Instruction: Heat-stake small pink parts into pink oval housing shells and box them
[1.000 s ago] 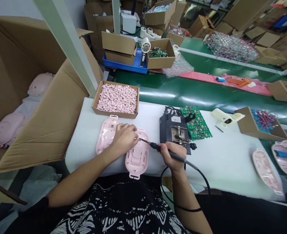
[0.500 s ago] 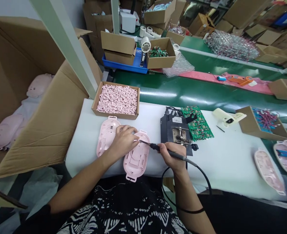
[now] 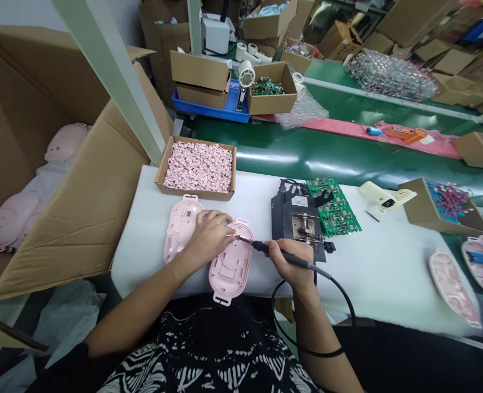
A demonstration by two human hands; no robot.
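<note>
A person's left hand (image 3: 208,237) is lying across a pink plastic casing (image 3: 181,229), fingers curled toward a second pink casing (image 3: 230,271); whether it is actually gripping anything cannot be told. The right hand (image 3: 288,263) is clenching a black soldering iron (image 3: 290,259) like a pen, its thin metal tip (image 3: 237,237) pointing left, just above the top edge of the second casing and close to the left fingertips. Both casings are sitting flat on a white padded bench (image 3: 372,289), side by side and nearly touching. Their long axes are running roughly toward and away from the person, the second one leaning slightly. Its end tab (image 3: 221,299) is pointing at the person, while the first casing's tab (image 3: 189,197) is pointing away. Just beyond them, a cardboard tray of small pink parts (image 3: 198,166) is standing on the bench. To the right, a black soldering station (image 3: 294,221) is sitting against green circuit boards (image 3: 334,208). A big cardboard box (image 3: 81,218) holding more pink casings is standing at the left, and a green conveyor belt (image 3: 307,155) is running behind the bench.
</note>
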